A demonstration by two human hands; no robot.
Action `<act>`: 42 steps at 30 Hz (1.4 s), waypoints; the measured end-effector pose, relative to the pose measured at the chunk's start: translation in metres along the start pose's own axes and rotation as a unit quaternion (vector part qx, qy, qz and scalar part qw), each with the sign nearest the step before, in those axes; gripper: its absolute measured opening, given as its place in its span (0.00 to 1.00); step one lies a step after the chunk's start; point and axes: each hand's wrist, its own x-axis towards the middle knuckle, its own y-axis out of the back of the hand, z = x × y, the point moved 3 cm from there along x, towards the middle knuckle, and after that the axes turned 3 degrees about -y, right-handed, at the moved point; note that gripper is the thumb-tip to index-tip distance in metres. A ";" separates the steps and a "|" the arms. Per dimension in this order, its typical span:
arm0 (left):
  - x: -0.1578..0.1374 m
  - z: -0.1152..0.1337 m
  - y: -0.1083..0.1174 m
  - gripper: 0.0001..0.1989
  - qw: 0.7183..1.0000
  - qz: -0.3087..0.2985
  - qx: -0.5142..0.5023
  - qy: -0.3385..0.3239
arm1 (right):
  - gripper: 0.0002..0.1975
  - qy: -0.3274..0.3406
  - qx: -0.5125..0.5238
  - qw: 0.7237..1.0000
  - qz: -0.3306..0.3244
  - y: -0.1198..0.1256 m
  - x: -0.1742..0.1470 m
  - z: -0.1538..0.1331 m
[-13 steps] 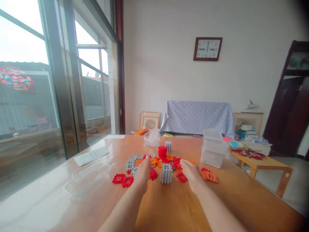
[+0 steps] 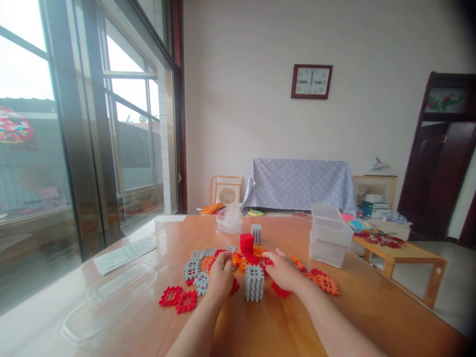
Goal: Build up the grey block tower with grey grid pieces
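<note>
My left hand (image 2: 220, 277) is low over the left part of a pile of red, orange and grey lattice building tiles. Its fingers are curled in, and whatever may be under them is hidden. On the pile's right side my right hand (image 2: 284, 271) reaches inward, thumb and fingers apart, close to red tiles (image 2: 267, 263). Between the hands, nearer me, stands a grey stack of tiles (image 2: 254, 283). A red stack (image 2: 246, 243) rises behind it, with a smaller grey stack (image 2: 256, 234) further back.
Stacked clear plastic boxes (image 2: 327, 243) stand at the right, and another clear container (image 2: 229, 221) is at the back. Clear lids (image 2: 107, 302) and a paper sheet (image 2: 125, 254) lie at the left. Loose red tiles (image 2: 186, 301) and orange tiles (image 2: 327, 284) flank the pile.
My left hand's fingers have curled inward from a straighter pose. My right hand's fingers have turned inward toward the red tiles. The view has shifted slightly; the stacks stand as before.
</note>
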 end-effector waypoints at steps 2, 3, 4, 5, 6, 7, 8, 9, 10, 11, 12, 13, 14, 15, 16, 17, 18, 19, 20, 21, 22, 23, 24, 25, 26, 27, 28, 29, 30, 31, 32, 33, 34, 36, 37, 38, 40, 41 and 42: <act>-0.001 -0.005 0.000 0.13 0.999 -0.015 0.037 -0.027 | 0.25 0.014 -0.011 1.000 -0.012 -0.004 0.003 -0.005; 0.000 -0.007 0.001 0.13 0.998 -0.023 0.052 -0.039 | 0.25 0.021 -0.013 1.000 -0.017 -0.006 0.004 -0.007; 0.000 -0.008 0.002 0.13 0.996 -0.031 0.066 -0.053 | 0.26 0.026 -0.017 0.999 -0.022 -0.008 0.005 -0.008; 0.001 -0.008 0.003 0.13 0.994 -0.037 0.080 -0.065 | 0.28 0.030 -0.023 0.999 -0.028 -0.010 0.005 -0.009; 0.002 -0.008 0.004 0.13 0.992 -0.041 0.093 -0.075 | 0.29 0.032 -0.029 0.998 -0.036 -0.012 0.006 -0.009; 0.003 -0.008 0.005 0.13 0.990 -0.043 0.107 -0.081 | 0.30 0.032 -0.034 0.998 -0.045 -0.014 0.006 -0.008; 0.005 -0.008 0.006 0.14 0.988 -0.044 0.120 -0.083 | 0.30 0.030 -0.039 0.997 -0.053 -0.016 0.006 -0.007; 0.007 -0.009 0.007 0.14 0.987 -0.044 0.133 -0.083 | 0.29 0.028 -0.040 0.997 -0.059 -0.017 0.006 -0.005; 0.008 -0.010 0.007 0.15 0.985 -0.043 0.144 -0.083 | 0.27 0.028 -0.041 0.997 -0.061 -0.017 0.006 -0.003; 0.009 -0.011 0.007 0.15 0.984 -0.042 0.153 -0.083 | 0.25 0.029 -0.040 0.997 -0.061 -0.017 0.005 -0.001; 0.010 -0.012 0.007 0.15 0.982 -0.041 0.161 -0.084 | 0.24 0.029 -0.039 0.997 -0.058 -0.015 0.005 0.002; 0.011 -0.013 0.007 0.15 0.982 -0.040 0.166 -0.086 | 0.23 0.031 -0.037 0.997 -0.052 -0.013 0.005 0.004; 0.012 -0.013 0.008 0.15 0.981 -0.039 0.170 -0.086 | 0.23 0.031 -0.036 0.998 -0.047 -0.010 0.004 0.006; 0.012 -0.013 0.007 0.15 0.980 -0.039 0.173 -0.086 | 0.22 0.028 -0.035 0.998 -0.043 -0.006 0.003 0.009; 0.012 -0.013 0.007 0.15 0.980 -0.041 0.173 -0.084 | 0.21 0.021 -0.037 0.998 -0.040 -0.003 0.002 0.013; 0.012 -0.013 0.007 0.15 0.981 -0.044 0.172 -0.082 | 0.20 0.012 -0.040 0.998 -0.041 0.000 0.001 0.016; 0.012 -0.012 0.007 0.15 0.981 -0.048 0.171 -0.078 | 0.19 0.001 -0.045 0.998 -0.046 0.003 0.000 0.020; 0.012 -0.011 0.007 0.15 0.981 -0.050 0.170 -0.075 | 0.19 -0.010 -0.052 0.997 -0.055 0.006 -0.001 0.024; 0.012 -0.010 0.007 0.15 0.982 -0.049 0.170 -0.071 | 0.20 -0.020 -0.060 0.996 -0.063 0.008 -0.002 0.028; 0.012 -0.010 0.007 0.15 0.982 -0.047 0.171 -0.068 | 0.23 -0.028 -0.065 0.995 -0.070 0.010 -0.002 0.030; 0.013 -0.010 0.007 0.15 0.982 -0.045 0.173 -0.065 | 0.26 -0.031 -0.068 0.995 -0.072 0.011 -0.003 0.031; 0.013 -0.010 0.007 0.15 0.981 -0.042 0.177 -0.063 | 0.28 -0.028 -0.069 0.995 -0.067 0.012 -0.003 0.030; 0.013 -0.010 0.006 0.15 0.981 -0.042 0.181 -0.062 | 0.30 -0.020 -0.068 0.996 -0.059 0.013 -0.002 0.028; 0.013 -0.010 0.005 0.16 0.980 -0.042 0.183 -0.062 | 0.30 -0.010 -0.068 0.996 -0.051 0.013 -0.002 0.025; 0.013 -0.010 0.005 0.16 0.980 -0.044 0.185 -0.062 | 0.30 0.002 -0.069 0.997 -0.048 0.012 -0.001 0.021; 0.012 -0.010 0.004 0.16 0.980 -0.046 0.185 -0.063 | 0.28 0.012 -0.072 0.996 -0.050 0.010 0.000 0.017; 0.012 -0.010 0.003 0.16 0.979 -0.048 0.185 -0.064 | 0.28 0.020 -0.079 0.995 -0.057 0.008 0.001 0.014; 0.011 -0.009 0.003 0.16 0.979 -0.049 0.185 -0.066 | 0.28 0.025 -0.086 0.994 -0.069 0.005 0.001 0.012; 0.011 -0.008 0.003 0.16 0.979 -0.050 0.185 -0.067 | 0.30 0.028 -0.093 0.992 -0.083 0.003 0.002 0.010; 0.010 -0.007 0.002 0.16 0.979 -0.051 0.187 -0.068 | 0.31 0.029 -0.098 0.990 -0.095 0.000 0.002 0.010; 0.010 -0.006 0.002 0.16 0.978 -0.052 0.189 -0.069 | 0.32 0.027 -0.102 0.989 -0.104 -0.002 0.003 0.010; 0.010 -0.005 0.002 0.16 0.978 -0.053 0.192 -0.069 | 0.31 0.024 -0.105 0.988 -0.109 -0.004 0.003 0.011; 0.010 -0.004 0.002 0.16 0.977 -0.054 0.194 -0.068 | 0.31 0.021 -0.107 0.988 -0.110 -0.005 0.004 0.012; 0.010 -0.001 0.002 0.16 0.977 -0.057 0.197 -0.066 | 0.28 0.019 -0.110 0.989 -0.099 -0.005 0.004 0.014; 0.009 0.000 0.002 0.16 0.977 -0.058 0.197 -0.065 | 0.27 0.020 -0.110 0.990 -0.089 -0.004 0.005 0.015; 0.009 0.001 0.002 0.16 0.977 -0.058 0.196 -0.065 | 0.26 0.022 -0.109 0.991 -0.081 -0.004 0.005 0.016; 0.009 0.002 0.002 0.15 0.978 -0.058 0.190 -0.064 | 0.24 0.025 -0.101 0.992 -0.070 -0.003 0.005 0.019; 0.008 0.003 0.002 0.15 0.979 -0.057 0.185 -0.062 | 0.23 0.023 -0.097 0.993 -0.067 -0.002 0.005 0.020; 0.008 0.004 0.003 0.15 0.980 -0.056 0.179 -0.059 | 0.21 0.020 -0.093 0.993 -0.064 -0.002 0.005 0.021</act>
